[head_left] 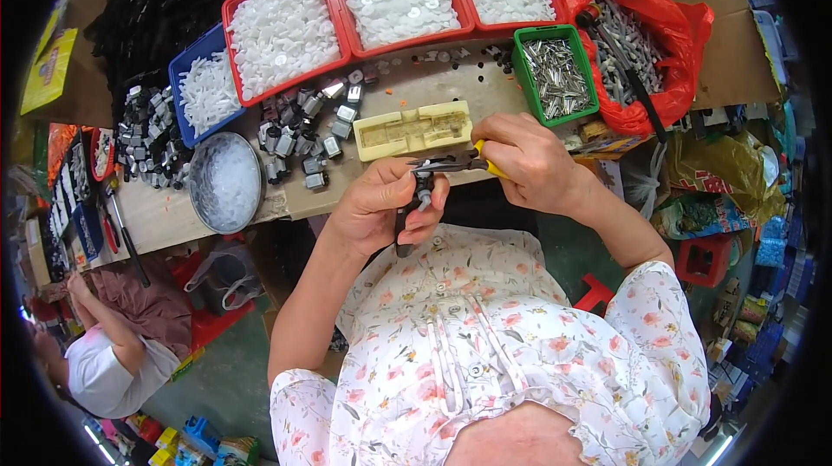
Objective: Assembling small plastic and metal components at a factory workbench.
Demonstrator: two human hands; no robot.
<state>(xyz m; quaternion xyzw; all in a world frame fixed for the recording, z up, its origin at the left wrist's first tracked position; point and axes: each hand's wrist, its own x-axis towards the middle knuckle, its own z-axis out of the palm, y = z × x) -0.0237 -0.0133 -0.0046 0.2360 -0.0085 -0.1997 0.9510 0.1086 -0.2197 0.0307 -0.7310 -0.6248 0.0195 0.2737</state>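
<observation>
Pliers with yellow and black handles (491,162) are gripped in my right hand (533,162), its fingers wrapped round them. Their dark jaws point left and meet the top of a small dark grey and black part (422,191). My left hand (377,202) pinches that part upright between thumb and fingers, in front of my body at the bench's near edge. The part's exact kind is unclear, since fingers cover much of it. Just beyond both hands lies a cream-coloured block (414,130) with a hollowed, stained top.
Red trays (348,32) of white plastic pieces line the back. A green bin (555,76) holds metal pins, beside a red bag (693,41). Small grey motors (303,128) lie left of the block, near a round metal bowl (251,221). Another person (121,362) sits at lower left.
</observation>
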